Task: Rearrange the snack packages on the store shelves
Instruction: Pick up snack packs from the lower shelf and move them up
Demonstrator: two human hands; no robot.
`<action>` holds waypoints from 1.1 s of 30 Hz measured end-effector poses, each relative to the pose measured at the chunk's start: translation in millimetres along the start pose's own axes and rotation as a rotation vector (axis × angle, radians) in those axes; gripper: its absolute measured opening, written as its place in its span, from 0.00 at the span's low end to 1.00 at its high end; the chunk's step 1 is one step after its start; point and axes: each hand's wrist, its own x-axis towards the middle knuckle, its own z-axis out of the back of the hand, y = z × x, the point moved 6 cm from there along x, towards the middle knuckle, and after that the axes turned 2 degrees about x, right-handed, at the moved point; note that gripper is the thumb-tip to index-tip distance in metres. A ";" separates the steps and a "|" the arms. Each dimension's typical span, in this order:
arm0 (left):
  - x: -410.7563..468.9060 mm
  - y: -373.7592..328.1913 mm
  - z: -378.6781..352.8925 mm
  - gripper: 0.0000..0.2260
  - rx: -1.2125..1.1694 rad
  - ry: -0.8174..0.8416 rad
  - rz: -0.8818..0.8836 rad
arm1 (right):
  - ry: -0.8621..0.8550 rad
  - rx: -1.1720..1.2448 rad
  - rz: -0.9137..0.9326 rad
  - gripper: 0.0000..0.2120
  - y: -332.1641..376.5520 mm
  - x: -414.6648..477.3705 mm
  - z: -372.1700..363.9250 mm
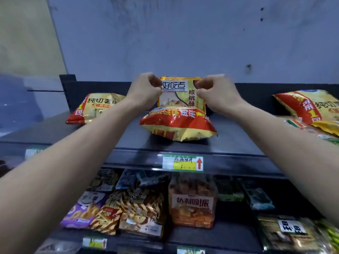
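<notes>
I'm pinching the upright gold foil walnut-cookie packet [180, 92] with left hand [145, 90] and right hand [216, 92], behind the red-and-yellow chip bag [178, 125].

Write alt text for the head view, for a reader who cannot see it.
Both hands, left hand and right hand, pinch the upper corners of an upright gold biscuit packet on the dark top shelf, behind a red-and-yellow chip bag lying flat. More snack bags fill the shelf below.

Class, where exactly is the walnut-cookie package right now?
In the head view, the walnut-cookie package stands upright at the centre-back of the top shelf, pinched between both hands, directly behind a red-and-yellow chip bag.
</notes>
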 end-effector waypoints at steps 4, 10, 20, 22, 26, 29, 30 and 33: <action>-52.2 -22.8 19.0 0.09 -0.030 -0.018 -0.014 | 0.041 0.007 0.148 0.14 33.9 -47.9 13.9; -140.3 -35.2 47.3 0.07 -0.026 0.020 0.043 | 0.229 -0.003 0.313 0.11 65.3 -125.4 5.8; -243.9 38.8 48.0 0.06 0.148 0.211 0.352 | 0.702 -0.124 0.249 0.10 31.0 -202.3 -70.6; -253.6 62.2 38.5 0.06 0.142 0.246 0.408 | 0.751 -0.134 0.196 0.10 18.0 -210.4 -88.5; -265.2 111.5 15.9 0.04 0.122 0.309 0.508 | 0.865 -0.162 0.060 0.10 -9.6 -221.9 -128.6; -264.9 154.2 -1.1 0.06 0.089 0.334 0.595 | 0.900 -0.172 -0.061 0.12 -29.8 -222.9 -161.8; -263.4 168.0 -7.4 0.07 0.082 0.348 0.620 | 0.904 -0.176 -0.096 0.14 -35.6 -222.4 -173.4; -257.4 207.1 -27.9 0.04 0.081 0.405 0.673 | 0.922 -0.197 -0.219 0.18 -53.3 -223.8 -206.7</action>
